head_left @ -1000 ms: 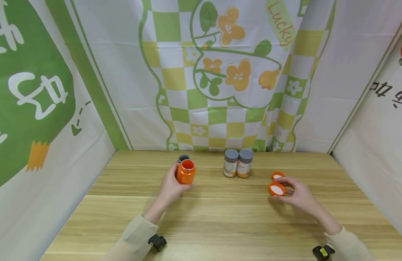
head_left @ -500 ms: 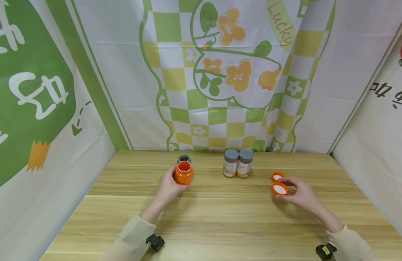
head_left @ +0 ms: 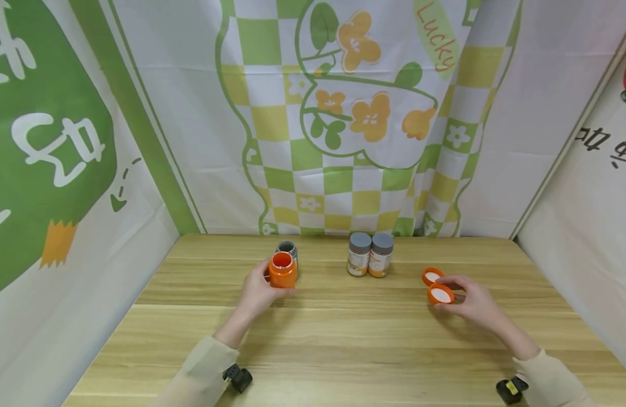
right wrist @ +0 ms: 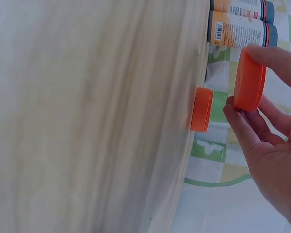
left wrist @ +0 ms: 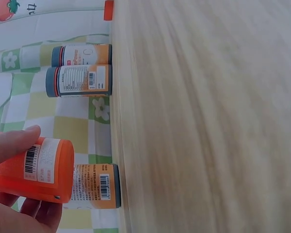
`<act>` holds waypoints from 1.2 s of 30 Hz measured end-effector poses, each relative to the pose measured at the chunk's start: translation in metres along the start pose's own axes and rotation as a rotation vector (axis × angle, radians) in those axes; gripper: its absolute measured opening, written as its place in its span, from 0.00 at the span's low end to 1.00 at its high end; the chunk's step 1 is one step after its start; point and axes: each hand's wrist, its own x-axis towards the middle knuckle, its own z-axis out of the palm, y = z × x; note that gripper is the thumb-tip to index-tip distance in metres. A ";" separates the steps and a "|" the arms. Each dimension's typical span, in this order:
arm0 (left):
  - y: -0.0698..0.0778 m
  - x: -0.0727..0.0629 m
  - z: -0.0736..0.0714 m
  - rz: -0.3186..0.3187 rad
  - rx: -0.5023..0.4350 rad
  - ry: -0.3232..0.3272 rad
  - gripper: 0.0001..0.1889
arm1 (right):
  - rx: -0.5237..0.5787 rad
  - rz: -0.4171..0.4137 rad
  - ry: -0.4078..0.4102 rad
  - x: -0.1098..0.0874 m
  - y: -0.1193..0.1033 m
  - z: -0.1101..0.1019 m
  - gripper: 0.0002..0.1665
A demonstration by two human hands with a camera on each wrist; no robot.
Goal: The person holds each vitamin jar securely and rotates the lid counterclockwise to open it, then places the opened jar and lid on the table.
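Note:
My left hand (head_left: 257, 289) grips an orange bottle (head_left: 282, 273) that has no lid on. The bottle is upright, its mouth facing up, and in the left wrist view its base is off the table. Just behind it stands an uncapped grey-rimmed bottle (head_left: 286, 247), mostly hidden in the head view; an orange label with a barcode (left wrist: 105, 186) shows in the left wrist view. On the right, my right hand (head_left: 470, 302) pinches an orange lid (right wrist: 250, 80), white inside, above the table. A second orange lid (head_left: 433, 276) lies on the table just behind it, white inside up.
Two grey-capped bottles (head_left: 359, 255) stand side by side at the back middle of the wooden table (head_left: 333, 350). A green-checked curtain (head_left: 328, 186) hangs behind the table's back edge, and printed cloth walls (head_left: 155, 243) flank both sides.
My left hand has shifted slightly left with the orange bottle, showing more of the bottle behind. My right hand has drifted a little to the right with its lid.

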 end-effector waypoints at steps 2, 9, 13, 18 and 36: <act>-0.001 0.000 -0.001 -0.007 0.006 -0.006 0.37 | -0.007 -0.002 -0.003 0.000 0.002 -0.001 0.32; -0.004 0.000 -0.003 -0.019 0.021 -0.028 0.38 | -0.016 -0.012 -0.014 -0.001 0.006 -0.007 0.32; -0.004 0.001 -0.004 -0.025 0.048 -0.036 0.37 | -0.041 -0.004 -0.020 -0.001 0.008 -0.010 0.32; -0.005 0.002 -0.003 -0.033 0.087 -0.045 0.37 | -0.070 0.015 -0.028 -0.002 0.009 -0.012 0.32; -0.013 0.012 -0.004 -0.070 0.171 -0.078 0.40 | -0.122 0.052 -0.075 0.002 0.012 -0.015 0.33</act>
